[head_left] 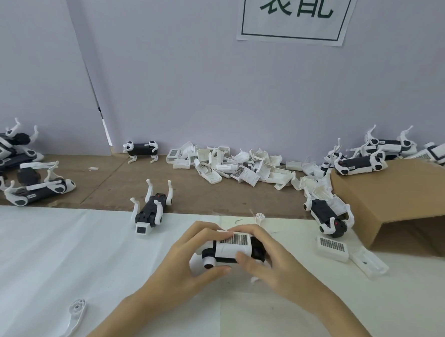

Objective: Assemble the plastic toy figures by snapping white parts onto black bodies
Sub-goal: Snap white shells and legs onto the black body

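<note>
A pale lilac wall with a paper sign of green characters (294,14) backs a bench, brown board at the rear and white paper sheets (55,249) up front. Right at centre, on the white sheet, sits the work: a black plastic toy body (258,248) with a white plastic cover shell carrying a dotted grid panel (233,244) laid over its top. The left hand (192,260) curls round the near end, thumb under a round white joint, fingers over the far edge. The right hand (265,259) wraps the other end, thumb pressing on the shell's near face. Both hands are clamped on the figure, then, and this looks like the snap-down step.

Now the risks. If the shell sits skewed on the body, squeezing could bend a clip rather than seat it; whether it is square I cannot tell, fingers hide the edges. Uneven thumb pressure could pop one side up. A slip could also send the figure sliding on that smooth paper.

Behind, a heap of loose white shells (232,163) lies along the wall, a cardboard box (396,199) lies tipped on its side at right, and finished black-and-white figures (28,180) pile up at left. A spare grid shell (332,248) waits just right of the hands.
</note>
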The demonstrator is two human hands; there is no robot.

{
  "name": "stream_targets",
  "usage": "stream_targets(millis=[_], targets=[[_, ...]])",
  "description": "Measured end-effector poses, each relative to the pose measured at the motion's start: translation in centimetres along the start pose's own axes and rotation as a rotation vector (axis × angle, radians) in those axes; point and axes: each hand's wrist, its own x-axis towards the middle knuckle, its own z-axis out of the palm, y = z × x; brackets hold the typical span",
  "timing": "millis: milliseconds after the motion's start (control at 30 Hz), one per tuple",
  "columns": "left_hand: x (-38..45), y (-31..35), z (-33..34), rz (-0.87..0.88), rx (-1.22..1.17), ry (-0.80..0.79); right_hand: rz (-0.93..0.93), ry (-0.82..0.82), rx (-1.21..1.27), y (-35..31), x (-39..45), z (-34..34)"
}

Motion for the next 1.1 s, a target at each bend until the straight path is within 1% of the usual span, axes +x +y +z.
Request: stream_targets(millis=[67, 100, 133, 200, 267, 300, 367, 433, 500, 533, 633, 733, 867, 967, 1033, 1100], targets=[[-0.1, 0.0, 0.0, 0.060, 0.062, 0.002, 0.073, 0.057, 0.160, 0.0, 0.0, -0.2], [-0.1, 0.1, 0.1, 0.093, 0.090, -0.006, 0.082, 0.076, 0.154, 0.0, 0.0, -0.5], [-0.1, 0.2, 0.3, 0.121, 0.112, -0.017, 0.084, 0.075, 0.106, -0.1, 0.0, -0.8], [-0.1, 0.4, 0.5, 0.158, 0.131, -0.009, 0.086, -0.007, -0.013, -0.1, -0.2, -1.7], [0.0, 0.7, 0.6, 0.146, 0.130, 0.019, 0.069, -0.070, -0.095, -0.2, -0.4, -2.4], [0.0, 0.9, 0.7, 0.123, 0.126, 0.017, 0.055, -0.042, -0.127, -0.1, -0.3, -2.4], [-0.1, 1.2, 0.9, 0.047, 0.079, -0.007, -0.006, 0.111, -0.248, 0.4, -0.2, -1.7], [-0.2, 1.2, 1.1, -0.043, 0.015, 0.028, -0.151, 0.264, -0.461, 0.6, 0.0, -0.3], [-0.2, 1.0, 1.1, -0.125, -0.008, 0.099, -0.298, 0.308, -0.621, 1.0, 0.2, 0.8], [-0.2, 0.8, 0.9, -0.168, -0.017, 0.103, -0.336, 0.313, -0.658, 1.1, 0.2, 1.0], [-0.3, 0.1, 0.4, -0.228, -0.068, 0.049, -0.345, 0.316, -0.650, 1.4, 0.2, 1.3], [-0.3, 0.1, -0.2, -0.203, -0.073, 0.050, -0.343, 0.316, -0.593, 1.3, 0.1, 1.5], [0.0, 0.3, -0.3, -0.163, 0.019, 0.076, -0.340, 0.323, -0.569, 0.9, 0.1, 1.1], [-0.1, 0.6, -0.2, -0.132, 0.087, 0.073, -0.336, 0.325, -0.599, 0.7, -0.1, 1.0], [-0.2, 0.6, -0.1, -0.154, 0.097, 0.065, -0.331, 0.300, -0.624, 0.8, -0.1, 1.2], [-0.4, 0.2, -0.2, -0.223, 0.050, 0.056, -0.329, 0.256, -0.625, 1.1, 0.0, 1.6]])
